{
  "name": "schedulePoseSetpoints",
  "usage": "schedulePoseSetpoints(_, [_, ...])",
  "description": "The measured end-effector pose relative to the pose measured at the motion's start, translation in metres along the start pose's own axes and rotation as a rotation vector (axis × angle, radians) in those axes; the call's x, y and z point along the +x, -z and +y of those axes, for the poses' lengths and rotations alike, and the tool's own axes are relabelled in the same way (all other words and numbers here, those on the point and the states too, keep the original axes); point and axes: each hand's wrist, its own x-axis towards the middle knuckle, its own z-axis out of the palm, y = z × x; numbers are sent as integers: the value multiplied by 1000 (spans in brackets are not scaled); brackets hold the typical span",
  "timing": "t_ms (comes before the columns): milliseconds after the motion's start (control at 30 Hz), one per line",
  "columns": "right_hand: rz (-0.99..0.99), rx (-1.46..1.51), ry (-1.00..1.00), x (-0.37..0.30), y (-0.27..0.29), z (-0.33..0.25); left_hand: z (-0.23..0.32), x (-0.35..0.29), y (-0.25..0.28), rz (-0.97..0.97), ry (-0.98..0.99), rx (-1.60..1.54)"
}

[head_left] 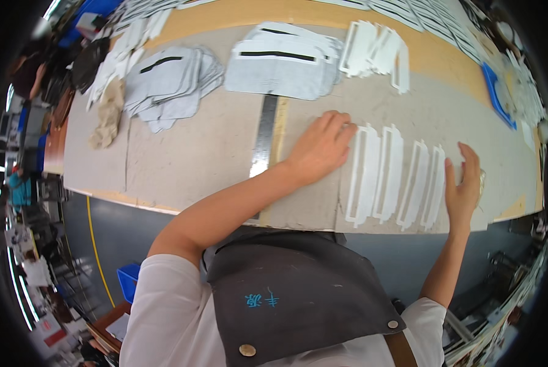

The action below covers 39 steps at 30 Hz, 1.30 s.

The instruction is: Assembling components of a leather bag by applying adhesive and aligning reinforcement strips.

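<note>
In the head view, four white strips [392,177] lie side by side on the tabletop [194,153]. The left hand [323,147] curls beside them, grip unclear; the right hand [463,186] is spread. Lining-up seems the step; the next move calls for a light touch.

Strips [393,174] lie on the table [212,153] between the hands [323,150], panels [274,73] farther left.

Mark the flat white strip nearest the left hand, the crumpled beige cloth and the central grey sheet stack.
Flat white strip [367,174]: head view, middle of its length.
Crumpled beige cloth [109,114]: head view, its middle.
Central grey sheet stack [279,75]: head view, its upper face.
</note>
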Motion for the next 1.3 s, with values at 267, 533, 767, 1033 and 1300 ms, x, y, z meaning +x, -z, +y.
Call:
schedulePoseSetpoints(267, [-349,690,10,6,-58,-156,-94,-40,94,202,111,165])
schedulePoseSetpoints(533, [-414,750,-119,10,-89,-235,-191,-74,181,225,370,329])
schedulePoseSetpoints(767, [-366,756,-234,2,-99,-278,-208,-79,186,158,138,351])
schedulePoseSetpoints(1033, [-444,1053,-430,-12,-90,-299,-174,-74,197,337,121,147])
schedulePoseSetpoints(1300, [-475,1802,-1165,0,-90,-296,-33,-110,171,-172,67,-447])
